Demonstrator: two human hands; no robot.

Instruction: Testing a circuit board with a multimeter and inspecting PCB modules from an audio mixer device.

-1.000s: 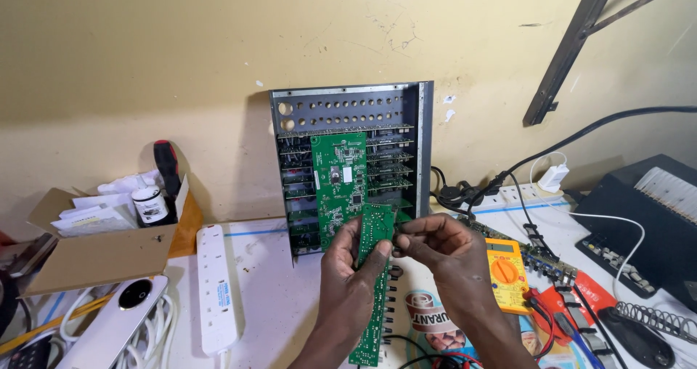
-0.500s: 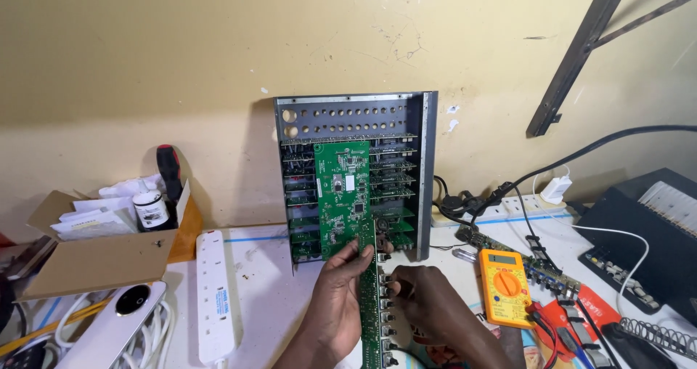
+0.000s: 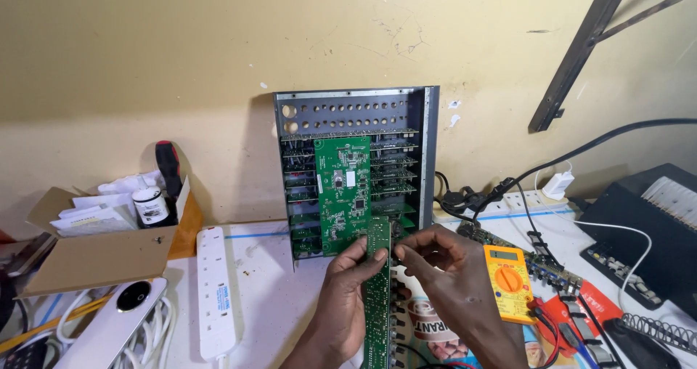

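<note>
On the cluttered surface (image 3: 268,296), our hands have raised the narrow circuit board (image 3: 377,296), left hand (image 3: 347,296) and right hand (image 3: 444,278) both gripping it edge-on before the open metal chassis (image 3: 356,169).

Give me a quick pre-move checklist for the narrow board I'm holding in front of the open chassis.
1. Both hands on the board: ok. Left hand and right hand pinch the narrow green circuit board near its top.
2. Board clear of the metal chassis: ok, held in front of it.
3. Larger green board seated in chassis: cannot tell.
4. Yellow multimeter out of the way: ok, right of the hands.
5. Board's lower end free: cannot tell, out of frame.
</note>
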